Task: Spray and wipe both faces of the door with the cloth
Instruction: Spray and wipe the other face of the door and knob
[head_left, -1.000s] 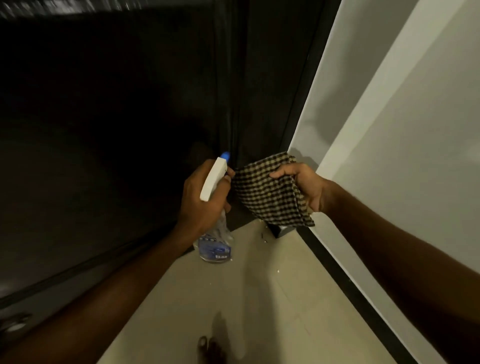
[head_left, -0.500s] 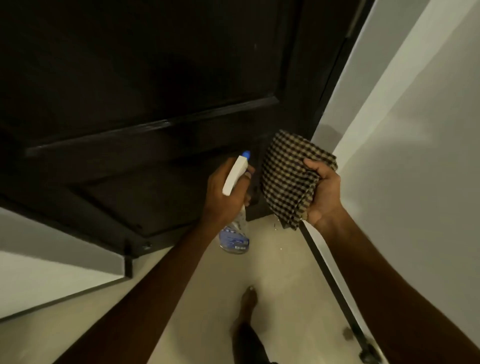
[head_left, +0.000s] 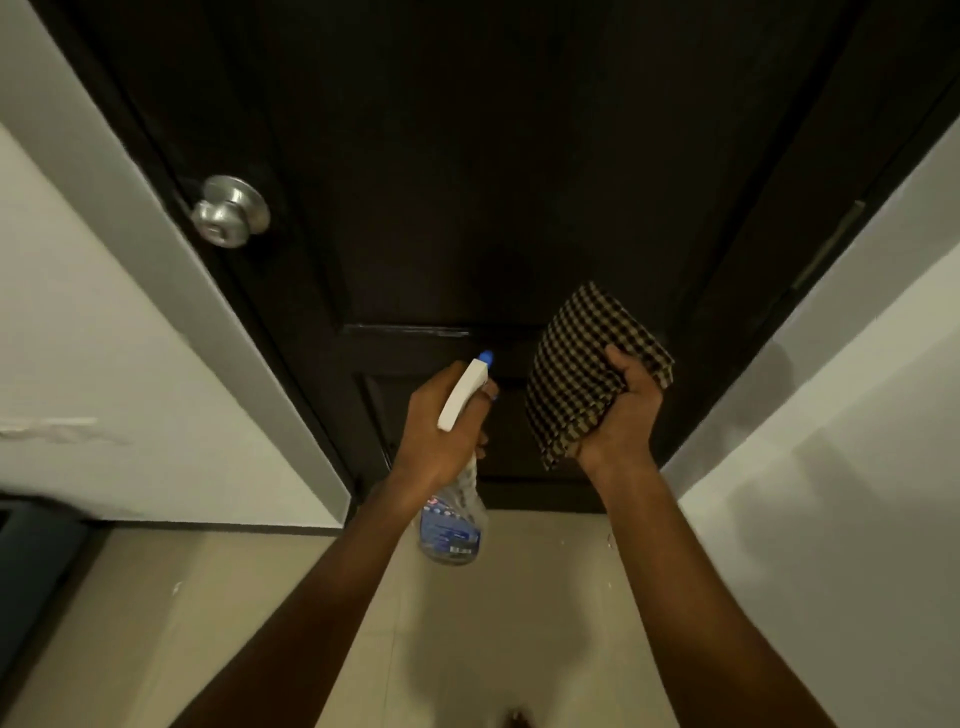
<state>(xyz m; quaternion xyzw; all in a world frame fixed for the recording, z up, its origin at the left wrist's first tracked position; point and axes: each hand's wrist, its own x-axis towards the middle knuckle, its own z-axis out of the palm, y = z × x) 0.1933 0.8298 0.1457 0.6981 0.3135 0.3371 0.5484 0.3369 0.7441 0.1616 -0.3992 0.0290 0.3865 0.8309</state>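
A dark brown panelled door (head_left: 467, 182) fills the middle of the view, closed in its frame, with a round silver knob (head_left: 230, 210) at its left edge. My left hand (head_left: 436, 426) grips a clear spray bottle (head_left: 456, 512) by the neck; its white head with a blue nozzle points at the door's lower panel. To the right, my right hand (head_left: 621, 410) holds a folded black-and-beige checked cloth (head_left: 576, 364) up in front of the door. I cannot tell whether the cloth touches the door.
White walls stand on the left (head_left: 104, 338) and on the right (head_left: 831, 467), forming a narrow passage. The floor is pale tile (head_left: 467, 623). A dark object (head_left: 31, 545) sits low at the left edge. A toe shows at the bottom edge.
The view has swung from the door's hinge corner to face the door squarely; the knob has come into sight. Both hands keep their hold on the bottle and the cloth.
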